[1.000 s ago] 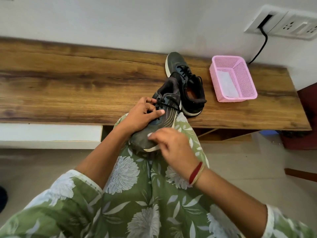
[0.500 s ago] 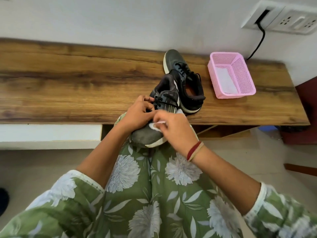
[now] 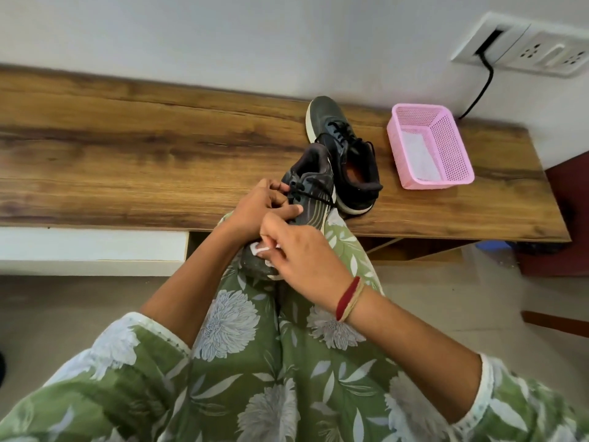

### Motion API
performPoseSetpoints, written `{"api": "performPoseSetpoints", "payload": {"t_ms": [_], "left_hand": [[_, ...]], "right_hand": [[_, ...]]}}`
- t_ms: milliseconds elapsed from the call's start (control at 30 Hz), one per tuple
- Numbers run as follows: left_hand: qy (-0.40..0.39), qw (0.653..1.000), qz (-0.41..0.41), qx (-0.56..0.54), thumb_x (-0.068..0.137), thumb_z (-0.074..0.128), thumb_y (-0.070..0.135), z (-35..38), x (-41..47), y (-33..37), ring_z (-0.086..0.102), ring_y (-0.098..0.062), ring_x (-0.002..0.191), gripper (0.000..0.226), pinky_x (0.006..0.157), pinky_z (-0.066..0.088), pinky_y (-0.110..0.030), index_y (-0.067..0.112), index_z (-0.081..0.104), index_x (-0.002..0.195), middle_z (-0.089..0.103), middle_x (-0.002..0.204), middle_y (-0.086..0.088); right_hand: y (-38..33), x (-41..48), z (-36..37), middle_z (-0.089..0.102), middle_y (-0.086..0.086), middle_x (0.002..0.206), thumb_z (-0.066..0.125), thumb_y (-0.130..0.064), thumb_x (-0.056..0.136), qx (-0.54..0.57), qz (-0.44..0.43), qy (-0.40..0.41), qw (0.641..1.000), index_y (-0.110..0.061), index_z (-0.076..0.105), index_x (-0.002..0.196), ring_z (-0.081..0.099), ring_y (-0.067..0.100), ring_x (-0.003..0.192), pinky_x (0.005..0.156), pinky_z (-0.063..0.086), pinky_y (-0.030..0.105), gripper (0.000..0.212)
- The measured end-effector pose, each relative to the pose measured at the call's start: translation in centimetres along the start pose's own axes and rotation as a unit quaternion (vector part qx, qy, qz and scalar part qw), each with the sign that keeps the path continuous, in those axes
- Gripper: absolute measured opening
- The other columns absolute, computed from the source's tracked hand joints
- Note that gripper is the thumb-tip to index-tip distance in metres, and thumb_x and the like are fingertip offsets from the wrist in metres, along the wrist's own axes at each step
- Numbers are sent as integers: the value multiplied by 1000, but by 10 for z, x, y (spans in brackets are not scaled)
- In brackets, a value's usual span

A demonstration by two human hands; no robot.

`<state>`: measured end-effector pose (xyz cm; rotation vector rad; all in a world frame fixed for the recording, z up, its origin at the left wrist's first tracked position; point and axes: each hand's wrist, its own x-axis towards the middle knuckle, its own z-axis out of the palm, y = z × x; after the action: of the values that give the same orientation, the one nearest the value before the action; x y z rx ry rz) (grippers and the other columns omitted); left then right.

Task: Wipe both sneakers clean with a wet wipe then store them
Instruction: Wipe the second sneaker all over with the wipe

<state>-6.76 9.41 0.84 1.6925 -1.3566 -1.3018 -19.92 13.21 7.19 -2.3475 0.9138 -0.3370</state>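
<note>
Sliding back down from the lace area, where it was half a second ago, the right hand (image 3: 302,255) now presses the wet wipe (image 3: 258,249) onto the near-left side of the toe of the first sneaker (image 3: 314,186). A second ago it was working the toe's pale sole edge. The wipe is thus travelling up and down the front of the upper, which I read as mid-wipe on this shoe rather than a new step.

The left hand (image 3: 255,208) has not shifted. Its grip stays clamped on the shoe at the laces, steadying it on the person's knee (image 3: 344,247), toe toward the body and heel out over the worktop (image 3: 127,154) edge. The right hand's grip is pinched on the wipe.

The second sneaker (image 3: 347,161) sits where it was, on the worktop just behind the first and near the pink basket (image 3: 439,184). Storing is clearly still to come.

Most of the wipe is hidden under the right fingers, and only a small white corner shows. The first sneaker's sole and far side are out of sight, so its cleanness cannot be judged, nor can whether the second has been wiped. Whether the heel touches the worktop or the other shoe is unclear. A white sheet (image 3: 414,154) lies in the basket, but I cannot tell what it is.
</note>
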Motion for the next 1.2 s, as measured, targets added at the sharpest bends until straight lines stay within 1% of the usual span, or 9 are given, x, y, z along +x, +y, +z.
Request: {"api": "performPoseSetpoints", "payload": {"t_ms": [133, 233, 333, 433, 567, 667, 800, 1067, 1200], "left_hand": [[-3, 1000, -6, 2, 75, 71, 28, -3, -1, 4, 50, -18, 101, 19, 94, 42, -36, 24, 62, 59, 44, 104, 4], [5, 999, 11, 37, 83, 70, 22, -1, 3, 2, 49, -14, 107, 25, 100, 39, -41, 17, 63, 60, 44, 111, 3], [4, 999, 11, 49, 82, 71, 25, 1, 3, 2, 49, -13, 109, 33, 101, 38, -37, 19, 56, 54, 45, 113, 3], [18, 998, 38, 48, 84, 70, 23, 0, 3, 2, 49, -11, 108, 40, 101, 37, -37, 24, 49, 50, 44, 112, 0], [-57, 992, 65, 92, 84, 69, 24, -21, 11, 15, 48, -13, 107, 39, 98, 39, -34, 27, 51, 50, 46, 112, 0], [-159, 955, 56, 245, 82, 71, 35, -48, 19, 35, 47, -12, 105, 28, 95, 37, -29, 24, 57, 60, 44, 118, 4], [-209, 908, 22, 362, 82, 69, 40, -61, 18, 58, 45, -12, 105, 23, 90, 31, -22, 20, 64, 73, 40, 126, 2], [62, 897, -112, 424, 87, 57, 53, 12, 2, 52, 53, -33, 109, 56, 99, 40, -51, 7, 54, 118, 40, 129, -11], [84, 944, -71, 312, 88, 59, 42, 7, 10, 33, 54, -26, 107, 29, 103, 35, -49, 16, 59, 74, 53, 123, -7]], "right_hand": [[18, 10, -35, 53, -10, 64, 74, -8, 74, 193, 83, 45, 977, -26, 44, 71, 51, 1, 61, 58, 39, 18, 35], [20, 1, -27, 60, -3, 73, 66, -10, 82, 92, 118, 104, 983, -18, 51, 82, 59, 13, 68, 60, 49, 34, 17], [-5, -12, 4, 47, -5, 63, 56, -7, 88, -74, -10, 66, 995, -13, 50, 85, 44, 12, 53, 48, 37, 27, 9], [-19, -18, 1, 51, -10, 66, 64, -7, 83, 89, -6, 22, 996, -15, 52, 84, 46, 2, 54, 53, 33, 15, 15], [-2, -24, -27, 66, -1, 84, 67, -3, 81, 454, 171, 124, 866, -15, 60, 91, 62, 2, 72, 57, 48, 15, 17], [27, -33, -37, 66, 3, 84, 55, -5, 90, 515, 296, 267, 759, -10, 62, 105, 61, 7, 62, 47, 49, 18, 17], [50, -42, -34, 64, 5, 86, 46, -6, 96, 523, 363, 295, 713, -10, 62, 109, 58, 5, 53, 48, 47, 18, 20], [54, -25, -12, 70, 0, 85, 50, 6, 89, 563, 368, 238, 701, -16, 69, 92, 59, 14, 73, 57, 48, 20, 30], [56, -21, -6, 67, 12, 104, 59, 9, 81, 566, 348, 231, 710, -18, 68, 96, 58, 23, 82, 56, 47, 22, 32]]}}
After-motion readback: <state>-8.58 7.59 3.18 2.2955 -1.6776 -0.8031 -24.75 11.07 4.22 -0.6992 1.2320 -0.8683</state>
